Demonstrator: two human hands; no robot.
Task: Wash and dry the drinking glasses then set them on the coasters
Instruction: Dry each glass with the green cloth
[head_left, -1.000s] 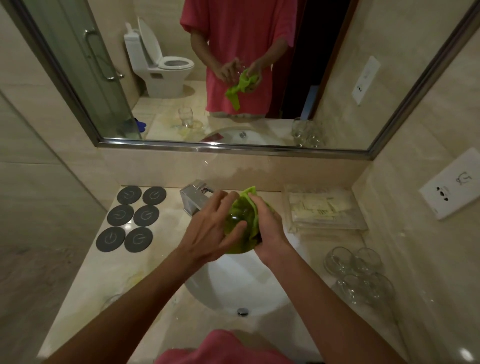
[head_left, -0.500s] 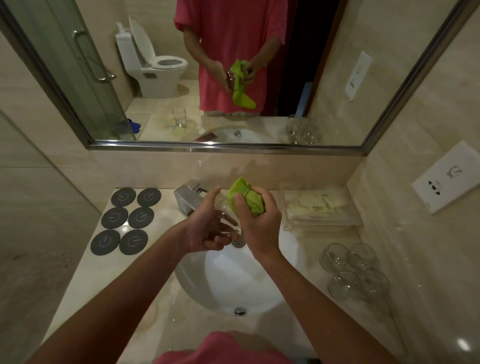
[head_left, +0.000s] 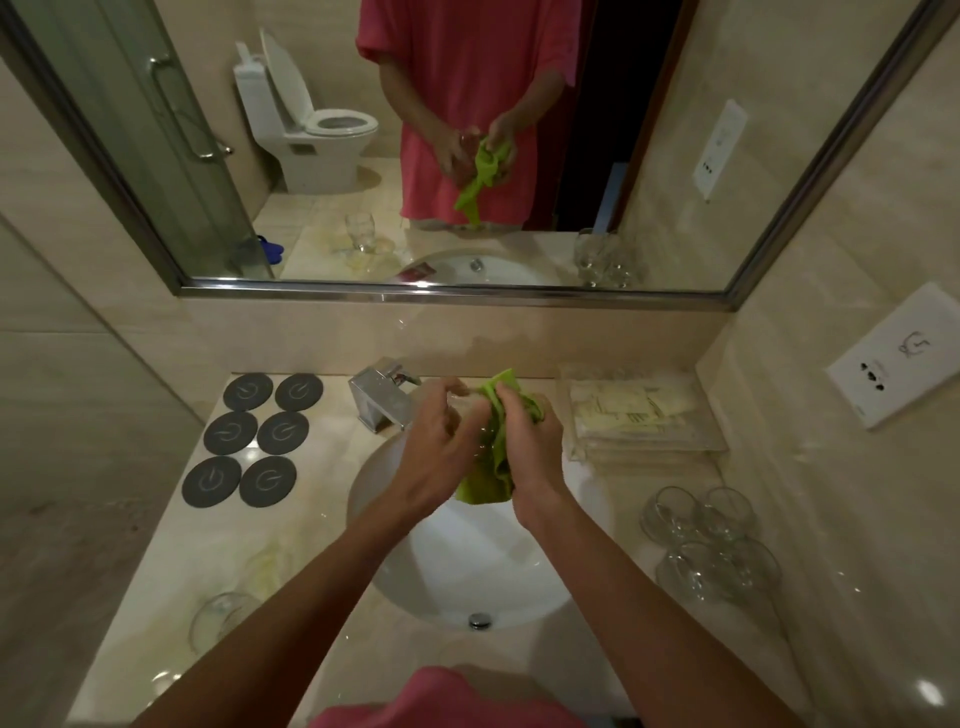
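Over the white round sink basin, the left hand curls its fingers around a clear drinking glass, which shows only faintly between the two hands. The right hand grips a bright green cloth bunched against the glass, with one end of the cloth sticking up above the fingers and the other hanging below the palm. Just behind the left hand stands a chrome square tap. Six dark grey round coasters lie in two columns on the beige marble worktop at the back left, all bare. A single clear glass stands on the worktop near the front left. Four clear glasses cluster on the right of the basin, and behind them lies a clear plastic tray of white sachets.
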